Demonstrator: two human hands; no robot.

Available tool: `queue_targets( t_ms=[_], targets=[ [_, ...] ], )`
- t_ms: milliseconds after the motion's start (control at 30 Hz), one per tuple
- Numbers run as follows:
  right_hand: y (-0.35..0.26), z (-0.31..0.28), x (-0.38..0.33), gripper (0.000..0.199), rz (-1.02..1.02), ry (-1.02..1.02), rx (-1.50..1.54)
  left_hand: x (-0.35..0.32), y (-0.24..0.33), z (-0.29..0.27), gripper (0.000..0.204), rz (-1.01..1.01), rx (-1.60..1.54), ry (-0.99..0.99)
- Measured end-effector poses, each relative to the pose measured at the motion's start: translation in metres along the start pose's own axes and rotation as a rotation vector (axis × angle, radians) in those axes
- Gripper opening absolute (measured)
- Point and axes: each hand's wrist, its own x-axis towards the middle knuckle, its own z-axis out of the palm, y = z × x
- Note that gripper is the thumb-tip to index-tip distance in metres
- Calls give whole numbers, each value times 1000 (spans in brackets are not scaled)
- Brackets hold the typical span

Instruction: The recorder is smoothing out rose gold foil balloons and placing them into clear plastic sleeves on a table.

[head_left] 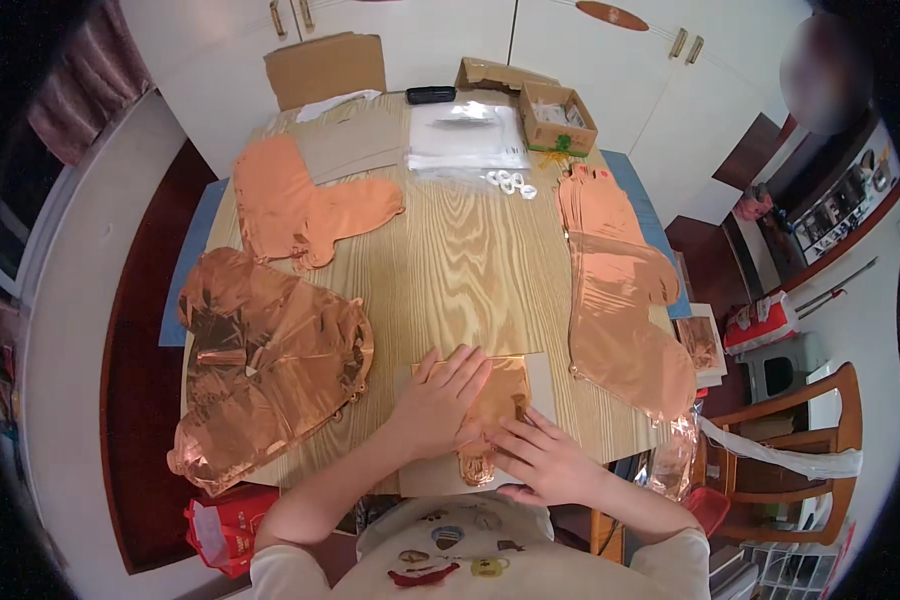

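A folded rose-gold foil balloon (497, 398) lies on a flat piece of grey-brown cardboard (542, 377) at the near edge of the wooden table (460, 270). My left hand (437, 400) lies flat on the balloon's left part, fingers spread and pointing away from me. My right hand (542, 458) presses on the balloon's lower right part and the cardboard, fingers pointing left toward the balloon's neck (476, 466). Neither hand grips anything.
Piles of flat rose-gold balloons lie at the left front (265, 365), left rear (295, 205) and right side (620, 290). Clear plastic bags (466, 138), white rings (511, 183), an open carton (558, 117) and a black case (431, 95) sit at the far end. A wooden chair (805, 440) stands right.
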Motion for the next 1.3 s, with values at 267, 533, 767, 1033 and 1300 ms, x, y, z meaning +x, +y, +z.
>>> queue_targets(
  t_ms=[267,533,767,1033,1300],
  targets=[
    [-3,4,-4,45,22,7,54,-18,6,-3,74,21,9,7],
    [11,-20,32,44,185,87,132,-22,3,-2,69,46,14,1],
    [45,32,48,50,240,130,-150,-19,3,-3,82,22,13,9],
    [43,31,46,54,263,99,-176,-27,0,-9,92,-69,-14,-11],
    [40,26,39,65,333,57,-160,-46,-16,-10,94,-157,77,-50]
  ],
)
